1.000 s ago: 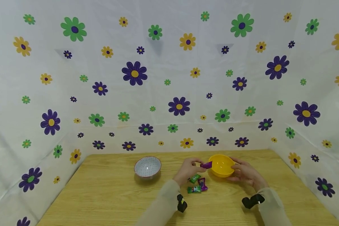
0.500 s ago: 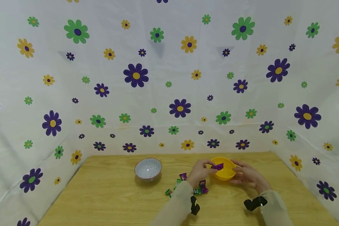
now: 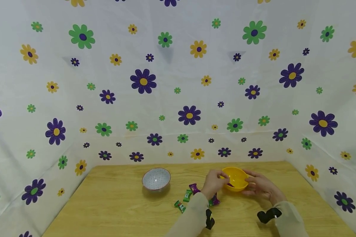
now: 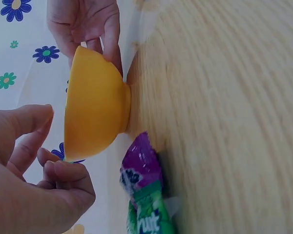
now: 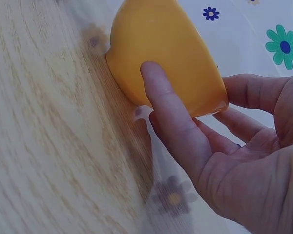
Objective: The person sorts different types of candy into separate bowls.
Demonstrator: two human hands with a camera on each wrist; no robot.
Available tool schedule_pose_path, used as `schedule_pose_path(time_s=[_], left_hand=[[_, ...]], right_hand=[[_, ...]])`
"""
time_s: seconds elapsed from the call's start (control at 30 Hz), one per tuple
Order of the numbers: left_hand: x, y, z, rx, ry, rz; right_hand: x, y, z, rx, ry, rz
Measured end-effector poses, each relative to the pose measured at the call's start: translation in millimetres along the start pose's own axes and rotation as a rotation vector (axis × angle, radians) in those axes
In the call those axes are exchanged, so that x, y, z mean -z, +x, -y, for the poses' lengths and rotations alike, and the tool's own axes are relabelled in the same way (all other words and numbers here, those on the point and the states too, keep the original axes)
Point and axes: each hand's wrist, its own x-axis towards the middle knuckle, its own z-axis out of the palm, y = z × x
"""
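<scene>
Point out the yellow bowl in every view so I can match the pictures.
Head: yellow bowl, right of centre, low in the picture.
Left wrist: yellow bowl, left of centre, seen from the side.
Right wrist: yellow bowl, top middle, cut off by the upper edge.
Shared landmark: the right hand.

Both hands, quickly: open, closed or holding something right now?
Left hand: open at the yellow bowl, nothing visibly held.
Right hand: holding the yellow bowl.

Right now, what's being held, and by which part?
The right hand holds the yellow bowl by its rim and side; whether the left hand holds anything can't be told.
</scene>
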Motion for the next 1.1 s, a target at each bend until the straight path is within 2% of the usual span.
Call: schedule_pose_path(time_s=[0.17,0.3,0.4,0.53,0.63,0.77,0.97,1.1], left_hand=[[1.8,0.4,1.2,0.006,-0.024,-0.019],[9.7,0.8,-0.2,0.015,-0.029,-0.022],[18.1,1.6,-0.2,0.016,-0.027,-0.008],[30.9,4.5,2.2,-0.022,-0.026,0.017],[40.8,6.8,4.7,-0.036,-0.071,0.041],[53.8,8.4,9.5,-0.030,-0.092,0.057],[72.4,6.1,21.4,-0.035,-0.061,0.053],[83.8,2.6,28.4,-0.009,-0.070,0.044]], right_hand=[[-2,2.7,-1,0.007,-0.013,0.012],[-3,2.0,1,0.004,-0.018,-0.005],[-3,1.9,3,-0.005,-0.009,-0.018],[-2,1.5,4,-0.015,-0.002,-0.014],[-2,0.9,4,-0.020,0.006,-0.025],[-1,0.0,4,-0.019,0.000,-0.022],[-1,-1.4,3,-0.010,0.003,-0.021],[0,-1.6,1,-0.010,0.006,-0.006]])
